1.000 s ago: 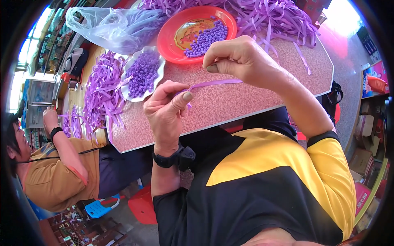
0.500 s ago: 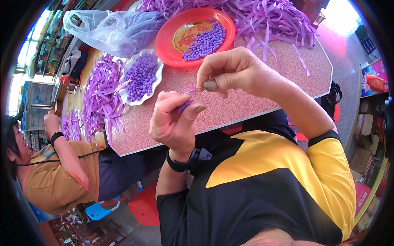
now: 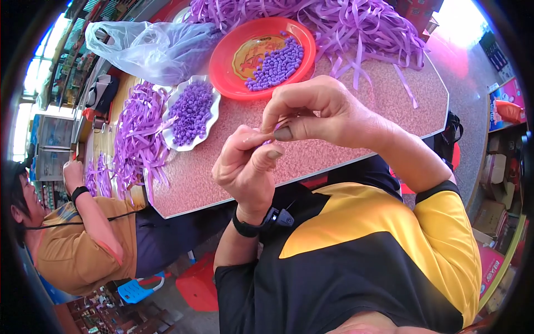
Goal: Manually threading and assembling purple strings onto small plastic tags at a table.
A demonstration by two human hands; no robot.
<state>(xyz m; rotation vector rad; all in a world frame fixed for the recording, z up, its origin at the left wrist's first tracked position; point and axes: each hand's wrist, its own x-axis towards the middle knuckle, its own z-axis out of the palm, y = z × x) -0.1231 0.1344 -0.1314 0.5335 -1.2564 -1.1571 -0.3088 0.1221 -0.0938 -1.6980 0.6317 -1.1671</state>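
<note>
Nearest, a person in a black and yellow shirt (image 3: 384,222) sits at a pink speckled counter (image 3: 186,186). Just above its near edge, the left hand (image 3: 245,167) and right hand (image 3: 331,111) meet at the fingertips, perhaps to steady something small. The left thumb and forefinger pinch a small purple piece (image 3: 267,143), mostly hidden; whether it is bead or ribbon cannot be told. The right thumb presses against the forefinger; what lies between them is too covered to make out.

Beyond the left hand, a white wavy-edged dish (image 3: 214,108) holds loose purple beads (image 3: 192,114), its rim likely keeping them from rolling. To its left lies a heap of purple ribbons (image 3: 136,133). Farther back, a red plate (image 3: 222,80) carries more beads (image 3: 281,64), gathered toward one side, seemingly within easy reach. Behind are a clear plastic bag (image 3: 147,53) and, right of the plate, a larger ribbon pile (image 3: 361,28).
</note>
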